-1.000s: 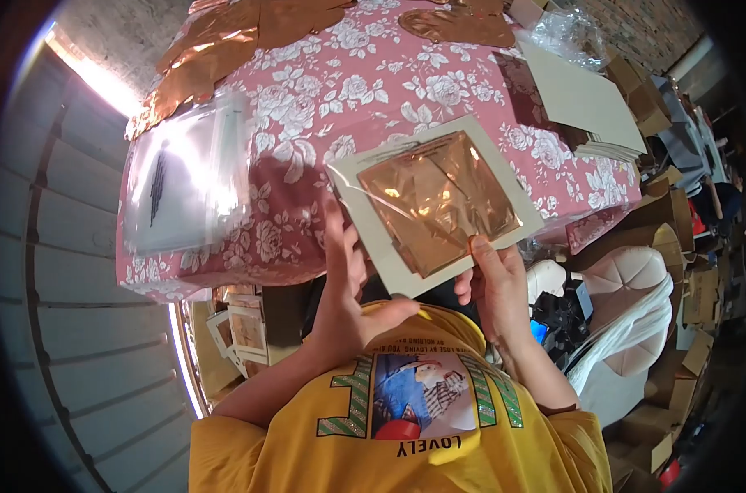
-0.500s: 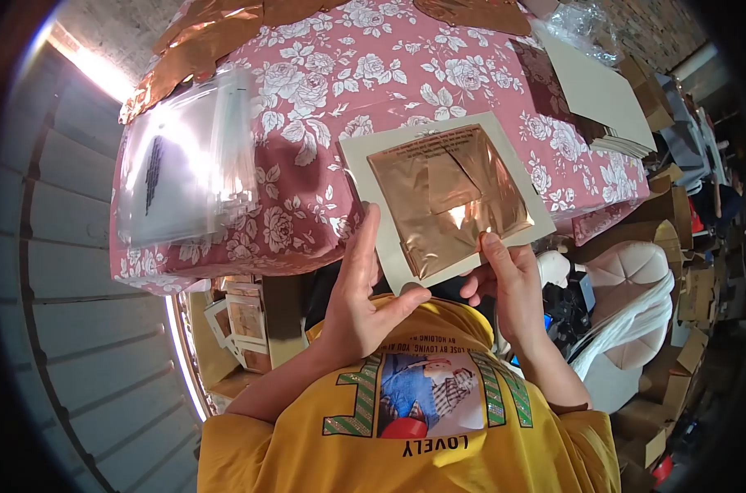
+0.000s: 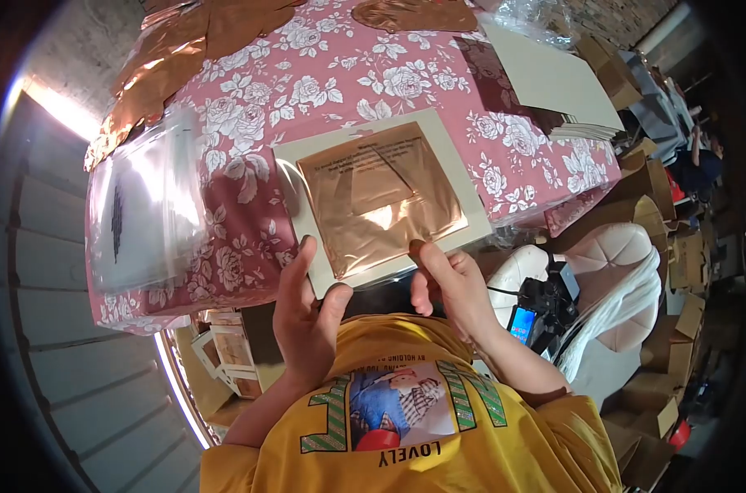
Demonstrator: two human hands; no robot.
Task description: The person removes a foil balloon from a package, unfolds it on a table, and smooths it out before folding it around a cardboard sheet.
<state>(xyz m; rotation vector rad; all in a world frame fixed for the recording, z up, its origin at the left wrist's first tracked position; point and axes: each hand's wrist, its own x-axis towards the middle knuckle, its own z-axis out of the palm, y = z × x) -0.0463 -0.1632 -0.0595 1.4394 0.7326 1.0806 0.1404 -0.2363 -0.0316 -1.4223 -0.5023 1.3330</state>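
Note:
A cream square board (image 3: pixel 463 182) with a copper-coloured foil sheet (image 3: pixel 373 234) on it is held over the near table edge. Printed warning text shows across the foil, and glossy clear plastic seems to cover the board. My left hand (image 3: pixel 307 329) holds the board's lower left corner, thumb and fingers at its edges. Along the lower edge, my right hand (image 3: pixel 451 287) pinches the board, its thumb on top and fingers curled below. To the left lies a stack of clear plastic bags (image 3: pixel 147 205) with dark print.
Copper foil sheets (image 3: pixel 172 57) lie at the back of the flowered tablecloth (image 3: pixel 307 86). A stack of cream boards (image 3: pixel 545 78) stands back right, near crumpled clear plastic (image 3: pixel 537 20). At right are a white padded chair (image 3: pixel 615 255) with black equipment (image 3: pixel 545 296) and cardboard boxes (image 3: pixel 685 263).
The view has shifted, and the board has moved left in it. My left fingers have closed in from a flat pose toward the corner. My right hand keeps its pinch on the lower edge.

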